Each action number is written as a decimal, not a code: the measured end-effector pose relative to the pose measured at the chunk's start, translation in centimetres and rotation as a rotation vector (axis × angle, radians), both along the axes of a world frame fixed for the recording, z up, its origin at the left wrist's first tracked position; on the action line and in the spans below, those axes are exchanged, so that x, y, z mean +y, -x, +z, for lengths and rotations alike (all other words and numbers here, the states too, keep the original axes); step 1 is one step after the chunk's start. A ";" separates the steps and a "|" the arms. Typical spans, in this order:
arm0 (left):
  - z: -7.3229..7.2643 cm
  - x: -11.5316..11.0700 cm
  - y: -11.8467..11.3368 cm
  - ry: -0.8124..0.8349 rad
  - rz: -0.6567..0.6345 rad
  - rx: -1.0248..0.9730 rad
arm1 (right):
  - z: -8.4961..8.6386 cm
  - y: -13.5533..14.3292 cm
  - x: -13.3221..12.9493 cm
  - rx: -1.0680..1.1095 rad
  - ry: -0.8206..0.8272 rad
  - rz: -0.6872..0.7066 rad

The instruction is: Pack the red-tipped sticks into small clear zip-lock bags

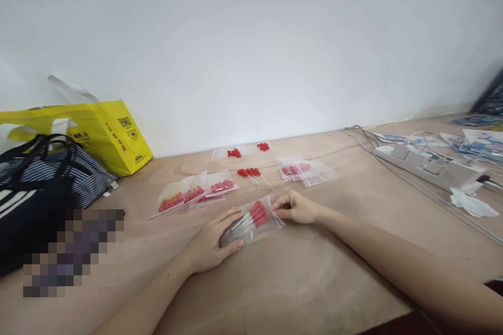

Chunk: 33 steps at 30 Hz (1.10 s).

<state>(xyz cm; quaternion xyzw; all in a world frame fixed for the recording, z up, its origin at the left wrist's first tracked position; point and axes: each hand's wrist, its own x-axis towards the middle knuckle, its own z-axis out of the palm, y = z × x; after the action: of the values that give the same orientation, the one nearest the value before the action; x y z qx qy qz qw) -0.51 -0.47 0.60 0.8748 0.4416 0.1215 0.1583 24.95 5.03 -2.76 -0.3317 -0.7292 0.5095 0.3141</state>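
Observation:
A small clear plastic bag (pixel 255 220) with several thin clear tubes tipped in red lies on the wooden table (pixel 314 282). My left hand (pixel 214 243) presses flat on the bag's near left end. My right hand (pixel 296 208) pinches the bag's far right edge. Just beyond the bag lie a few loose red-tipped tubes (pixel 254 177). To the left, several filled bags (pixel 196 194) overlap in a row. Another small pile of filled bags (pixel 304 170) sits behind my right hand.
A bag (pixel 241 152) with loose red caps lies by the white wall. A yellow bag (pixel 106 133) and a striped black bag (pixel 43 178) stand at the left. A white power strip (pixel 428 165) with cables, white scraps and printed sheets (pixel 477 144) lie at the right.

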 end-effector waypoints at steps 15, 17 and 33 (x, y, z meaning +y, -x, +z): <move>-0.2 -0.2 0.5 0.006 -0.009 -0.032 | 3.2 7.7 8.0 -0.527 -0.264 -0.598; -0.2 -0.2 0.5 0.013 -0.005 -0.036 | 3.3 8.2 7.9 -0.567 -0.248 -0.601; -0.1 -0.1 0.4 0.010 -0.008 0.007 | 2.7 0.0 1.8 0.026 -0.242 -0.553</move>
<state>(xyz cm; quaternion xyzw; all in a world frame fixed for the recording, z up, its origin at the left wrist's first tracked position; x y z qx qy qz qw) -0.94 -0.61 0.51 0.8761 0.4394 0.1154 0.1617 24.91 6.80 -0.05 -0.4714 -0.6625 0.3184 0.4874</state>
